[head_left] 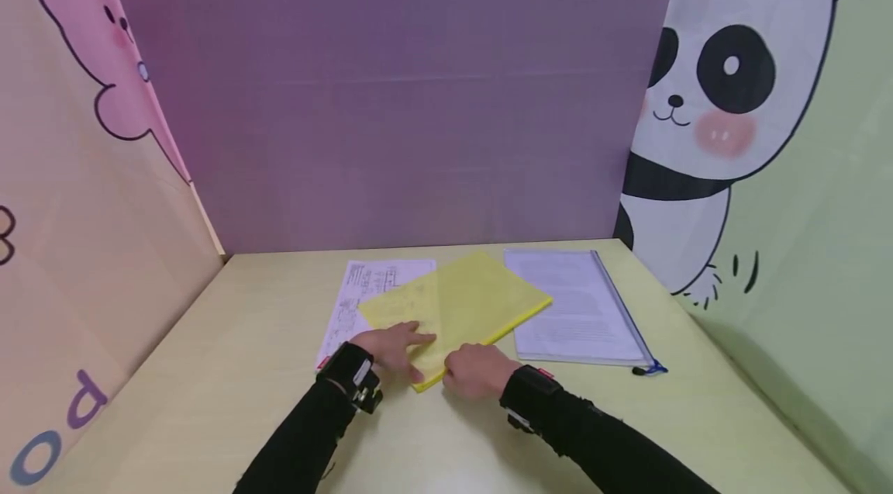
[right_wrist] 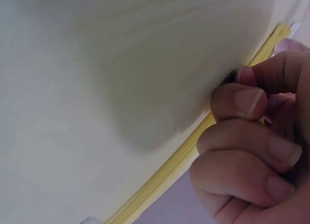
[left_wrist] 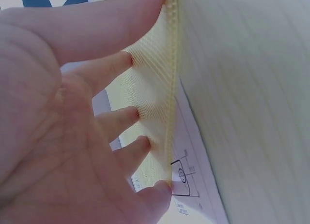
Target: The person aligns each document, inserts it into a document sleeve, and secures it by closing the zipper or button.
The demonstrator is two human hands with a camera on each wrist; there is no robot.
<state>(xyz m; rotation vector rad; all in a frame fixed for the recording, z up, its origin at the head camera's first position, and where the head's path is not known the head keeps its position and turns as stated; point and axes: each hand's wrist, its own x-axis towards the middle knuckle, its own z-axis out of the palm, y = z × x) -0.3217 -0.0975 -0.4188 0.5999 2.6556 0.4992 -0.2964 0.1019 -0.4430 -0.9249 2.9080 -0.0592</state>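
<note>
A yellow zip folder [head_left: 481,292] with a finely ridged, see-through face lies slanted at the table's middle. My left hand [head_left: 396,347] rests on its near left corner, fingers spread. Those fingertips press the ridged surface [left_wrist: 152,96], and the thumb reaches the zipped edge. At the folder's near edge, my right hand [head_left: 480,371] has its fingers curled. Its thumb and index finger pinch a small dark zipper pull [right_wrist: 229,78] beside the yellow zipper strip [right_wrist: 164,173]; the fingers hide most of the pull.
A printed sheet with drawings [head_left: 356,292] lies partly under the folder's left side. To the right is a clear folder [head_left: 572,316] of printed paper, with a dark blue zipper edge and corded pull [head_left: 650,369]. A purple panel [head_left: 418,91] stands behind the pale table [head_left: 244,347].
</note>
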